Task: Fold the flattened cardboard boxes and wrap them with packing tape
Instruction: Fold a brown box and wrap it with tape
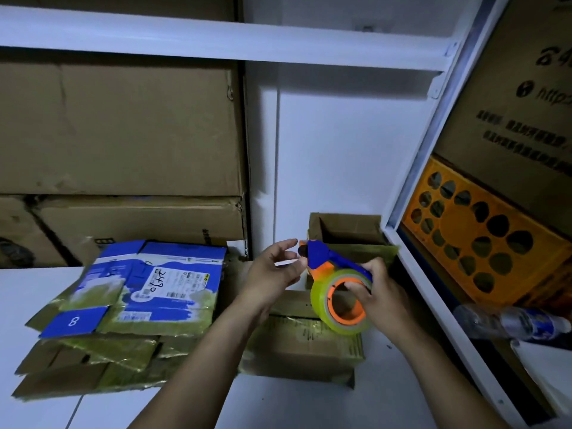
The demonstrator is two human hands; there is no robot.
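At the near middle of the white tabletop (278,404), under both forearms, lies a brown cardboard box (297,345). It is folded shut, its edges glossy with yellowish tape. Just above it the right hand (383,292) grips a blue-and-orange tape dispenser (325,258), with the thumb hooked inside the orange core of the tape roll (322,305) and the other fingers (376,267) curled round the handle. At nine o'clock from the dispenser's nose the left hand (272,270) hovers and holds nothing. Its fingers (288,244) are spread and slightly bent, close to the cutter end but not plainly touching it.

The free tape end cannot be made out. If it lies flat on the roll, picking for it beside the cutter edge could nick a fingertip or tear off only a sliver. The thumb in the core may brake the roll, so a pull could jerk and the strip could wrinkle or stick to itself. Nothing holds the box below, so a hard tug might drag it.

At eight o'clock from the hands sits a stack of flattened boxes (93,360), topped by a blue-and-white printed carton (173,292). They are creased, patched with old yellowed tape and lying askew, and such worn card may fold off its lines. Farther off, at twelve o'clock, a small open box (349,230) stands by the wall.
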